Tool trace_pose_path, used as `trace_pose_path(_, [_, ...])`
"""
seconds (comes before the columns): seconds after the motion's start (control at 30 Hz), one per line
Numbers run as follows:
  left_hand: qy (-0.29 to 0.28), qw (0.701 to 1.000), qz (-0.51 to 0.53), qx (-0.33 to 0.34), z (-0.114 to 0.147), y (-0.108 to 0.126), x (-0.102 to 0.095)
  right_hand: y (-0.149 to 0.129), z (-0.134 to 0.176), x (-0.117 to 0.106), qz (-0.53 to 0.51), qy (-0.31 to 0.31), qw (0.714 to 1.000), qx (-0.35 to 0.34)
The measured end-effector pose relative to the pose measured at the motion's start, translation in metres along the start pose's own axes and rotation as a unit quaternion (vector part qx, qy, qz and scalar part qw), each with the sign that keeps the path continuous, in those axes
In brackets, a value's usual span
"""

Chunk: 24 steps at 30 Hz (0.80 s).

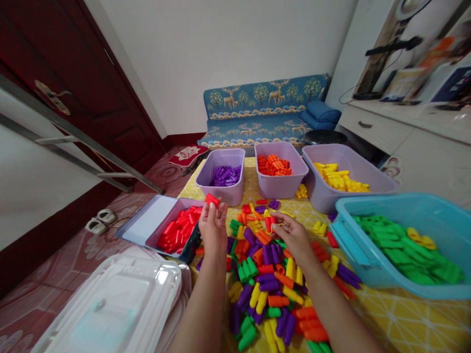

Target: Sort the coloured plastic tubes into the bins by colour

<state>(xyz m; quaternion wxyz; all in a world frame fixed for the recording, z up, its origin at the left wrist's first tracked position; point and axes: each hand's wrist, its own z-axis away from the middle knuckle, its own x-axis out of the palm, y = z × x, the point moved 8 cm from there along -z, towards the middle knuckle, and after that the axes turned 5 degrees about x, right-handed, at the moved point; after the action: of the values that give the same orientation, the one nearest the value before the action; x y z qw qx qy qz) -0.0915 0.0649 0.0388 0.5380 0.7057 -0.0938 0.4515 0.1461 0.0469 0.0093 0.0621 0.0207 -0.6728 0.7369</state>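
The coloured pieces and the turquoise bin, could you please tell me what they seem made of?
Coloured pieces: probably moulded plastic, smooth with a slight sheen, from their uniform shapes.
Turquoise bin: likely rigid plastic, perhaps satin, from its even colour and rounded form.

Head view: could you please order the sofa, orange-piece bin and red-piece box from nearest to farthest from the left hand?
1. Red-piece box, just left of the left hand.
2. Orange-piece bin, ahead and to the right.
3. Sofa, farthest back, by the wall.
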Motion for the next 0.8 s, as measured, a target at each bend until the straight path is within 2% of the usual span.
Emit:
trace_pose_path(0.1, [0.069, 0.991, 0.107, -0.036, -0.009, 0.011, -0.011, -0.004, 0.001, -0.002, -0.023, 0.011, 1.0, 0.002])
trace_pose_path(0.2, [0.096, 0.978, 0.18, -0.043, -0.017, 0.024, -0.019, -0.005, 0.003, -0.004, -0.033, 0.021, 0.999, 0.0])
trace_pose_path(0.33, [0.131, 0.963, 0.23, -0.038, -0.021, 0.037, -0.026, -0.005, 0.003, -0.005, -0.037, 0.021, 0.999, -0.001])
trace_pose_path(0.43, [0.138, 0.96, 0.231, -0.072, -0.016, 0.031, -0.023, -0.006, 0.003, -0.004, -0.052, 0.019, 0.998, -0.001])
trace_pose_path(0.53, [0.073, 0.972, 0.167, -0.147, -0.005, 0.009, -0.007, -0.007, 0.003, -0.003, -0.073, 0.018, 0.997, -0.004])
trace_pose_path(0.63, [-0.049, 0.98, 0.01, -0.194, 0.011, -0.016, 0.014, -0.008, 0.003, -0.003, -0.078, 0.021, 0.997, -0.014])
trace_pose_path(0.7, [-0.147, 0.962, -0.119, -0.196, 0.024, -0.031, 0.027, -0.008, 0.003, -0.004, -0.073, 0.018, 0.997, -0.019])
trace_pose_path(0.8, [-0.266, 0.913, -0.258, -0.171, 0.043, -0.047, 0.041, -0.009, 0.002, -0.005, -0.062, 0.016, 0.997, -0.035])
